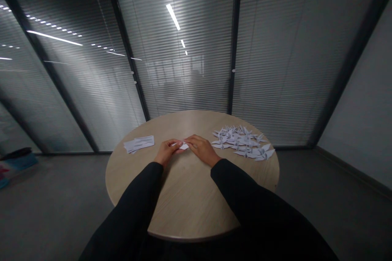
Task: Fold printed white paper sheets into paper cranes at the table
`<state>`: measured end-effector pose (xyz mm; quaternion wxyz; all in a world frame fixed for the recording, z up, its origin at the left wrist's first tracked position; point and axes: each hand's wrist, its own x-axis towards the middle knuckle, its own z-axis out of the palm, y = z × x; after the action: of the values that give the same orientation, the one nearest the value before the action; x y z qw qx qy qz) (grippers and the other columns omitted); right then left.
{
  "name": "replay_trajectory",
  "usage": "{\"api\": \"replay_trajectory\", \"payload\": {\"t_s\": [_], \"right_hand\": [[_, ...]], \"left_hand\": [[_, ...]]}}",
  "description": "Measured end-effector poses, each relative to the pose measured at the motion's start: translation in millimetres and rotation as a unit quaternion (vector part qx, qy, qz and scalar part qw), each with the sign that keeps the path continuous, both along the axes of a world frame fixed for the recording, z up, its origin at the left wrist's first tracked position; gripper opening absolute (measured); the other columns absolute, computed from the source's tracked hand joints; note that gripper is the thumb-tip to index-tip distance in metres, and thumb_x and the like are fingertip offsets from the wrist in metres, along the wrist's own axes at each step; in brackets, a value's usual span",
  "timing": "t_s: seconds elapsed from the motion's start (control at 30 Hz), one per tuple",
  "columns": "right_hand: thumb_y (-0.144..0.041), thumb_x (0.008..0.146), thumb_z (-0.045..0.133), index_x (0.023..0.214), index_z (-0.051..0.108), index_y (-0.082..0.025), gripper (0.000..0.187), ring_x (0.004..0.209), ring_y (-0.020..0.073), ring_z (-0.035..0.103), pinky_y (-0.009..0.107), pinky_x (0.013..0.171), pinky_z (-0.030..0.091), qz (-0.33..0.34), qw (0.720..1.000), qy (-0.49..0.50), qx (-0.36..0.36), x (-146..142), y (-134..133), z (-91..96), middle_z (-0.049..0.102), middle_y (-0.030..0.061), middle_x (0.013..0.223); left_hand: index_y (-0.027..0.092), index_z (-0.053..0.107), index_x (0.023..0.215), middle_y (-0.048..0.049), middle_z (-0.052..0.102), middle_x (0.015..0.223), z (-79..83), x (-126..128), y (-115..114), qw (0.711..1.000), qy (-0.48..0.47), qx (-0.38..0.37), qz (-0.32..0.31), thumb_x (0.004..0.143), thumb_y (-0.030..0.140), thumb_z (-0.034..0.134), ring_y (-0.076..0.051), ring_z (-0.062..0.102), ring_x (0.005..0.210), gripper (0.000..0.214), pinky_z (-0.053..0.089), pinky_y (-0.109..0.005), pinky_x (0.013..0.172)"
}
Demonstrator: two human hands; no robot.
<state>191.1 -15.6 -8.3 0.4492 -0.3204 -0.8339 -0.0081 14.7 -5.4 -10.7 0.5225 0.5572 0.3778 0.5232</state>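
Note:
Between my two hands is a small folded piece of white paper (184,146), mostly covered by my fingers. My left hand (167,150) pinches its left side, thumb and fingers closed. From the right, the fingertips of my right hand (201,148) close on its other edge. Both hands are just above the middle of the round table. To the right lies a spread pile of folded white paper cranes (240,140). Left of my hands is a loose stack of white paper sheets (139,144), slightly fanned out.
The round wooden table (190,212) has its curved front edge close to my body. Behind it stands a glass partition with blinds (190,89) and dark frames. A blue container (20,160) sits on the floor at the far left, and a plain wall (364,102) rises at right.

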Motion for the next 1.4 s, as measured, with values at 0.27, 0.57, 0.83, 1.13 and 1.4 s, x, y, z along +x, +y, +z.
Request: {"api": "replay_trajectory", "payload": {"t_s": [0.27, 0.57, 0.83, 1.13, 1.4], "right_hand": [[-0.021, 0.083, 0.057, 0.097, 0.067, -0.017, 0.017, 0.089, 0.0162, 0.062, 0.028, 0.081, 0.045, 0.016, 0.995, 0.055, -0.084, -1, 3, -0.3, 0.068, 0.0065, 0.094], [-0.025, 0.082, 0.059, 0.091, 0.07, -0.018, 0.016, 0.083, 0.0159, 0.065, 0.026, 0.075, 0.047, 0.034, 0.989, 0.088, -0.115, 1, 2, 1.1, 0.071, 0.0061, 0.089], [-0.023, 0.081, 0.06, 0.086, 0.072, -0.018, 0.014, 0.081, 0.0174, 0.066, 0.027, 0.075, 0.048, 0.024, 0.991, 0.08, -0.106, 2, 2, 3.7, 0.072, 0.007, 0.087], [-0.023, 0.078, 0.063, 0.081, 0.072, -0.018, 0.011, 0.075, 0.0162, 0.066, 0.025, 0.071, 0.048, 0.014, 0.987, 0.102, -0.12, 1, 2, 4.3, 0.072, 0.0048, 0.082], [-0.018, 0.075, 0.062, 0.074, 0.069, -0.017, 0.007, 0.066, 0.0132, 0.061, 0.022, 0.063, 0.044, -0.046, 0.992, 0.063, -0.094, -4, -2, 5.5, 0.069, 0.0036, 0.073]], "left_hand": [[0.011, 0.068, 0.075, -0.0039, 0.067, 0.073, -1.1, -1, 3, 0.995, 0.047, 0.086, 0.025, 0.054, 0.042, 0.077, -0.016, 0.063, 0.067, 0.038, 0.053, -0.033, 0.071], [0.013, 0.07, 0.076, -0.0059, 0.069, 0.077, -1.7, -2, -1, 0.985, 0.098, 0.14, 0.026, 0.064, 0.043, 0.07, -0.018, 0.064, 0.071, 0.032, 0.053, -0.031, 0.071], [0.014, 0.07, 0.074, -0.0057, 0.069, 0.078, 2.8, 1, -8, 0.982, 0.103, 0.152, 0.032, 0.066, 0.043, 0.068, -0.018, 0.064, 0.071, 0.03, 0.053, -0.03, 0.071], [0.013, 0.069, 0.076, -0.0059, 0.068, 0.078, 3.0, 1, -8, 0.981, 0.111, 0.154, 0.029, 0.068, 0.045, 0.065, -0.018, 0.064, 0.07, 0.033, 0.053, -0.03, 0.071], [0.013, 0.067, 0.073, -0.0043, 0.066, 0.071, 4.9, 2, -7, 0.979, 0.134, 0.148, 0.024, 0.066, 0.048, 0.066, -0.016, 0.062, 0.063, 0.036, 0.052, -0.026, 0.063]]}}
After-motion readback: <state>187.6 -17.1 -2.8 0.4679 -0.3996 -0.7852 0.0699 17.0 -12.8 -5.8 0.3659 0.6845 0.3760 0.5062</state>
